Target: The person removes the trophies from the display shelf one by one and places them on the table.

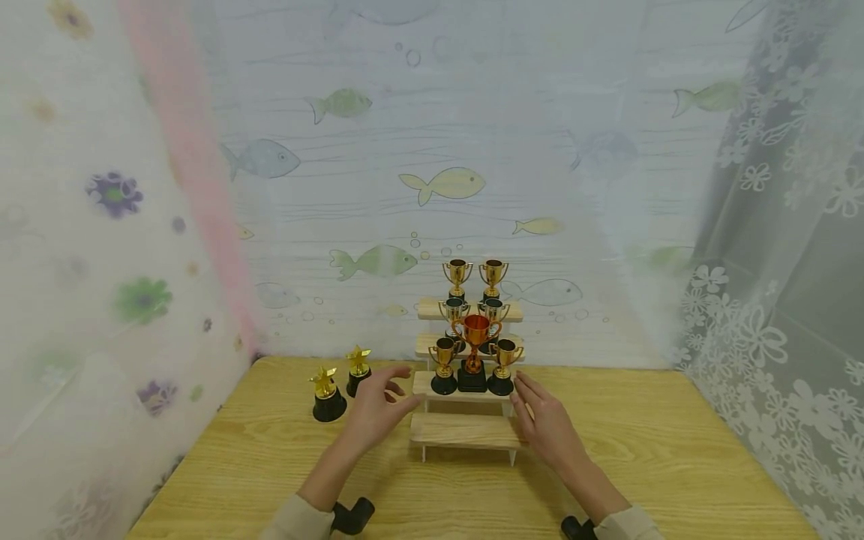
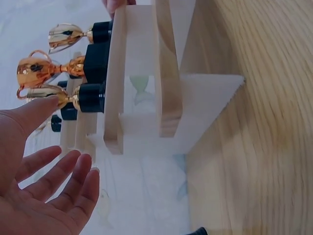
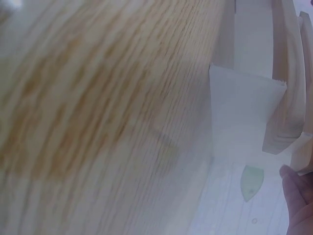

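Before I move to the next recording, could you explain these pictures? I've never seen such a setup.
There is no machine here, just a person's bare hands: the left hand and the right hand. The wide picture comes from a camera worn on the head; the other two come from cameras on the left and right wrists. On the wood-grain table is a stepped wooden display stand. It bears a copper-coloured trophy cup and six smaller trophy cups; two gold star trophies stand left of it. The left hand holds nothing; the right hand's fingers are at the stand's right edge, perhaps touching it.
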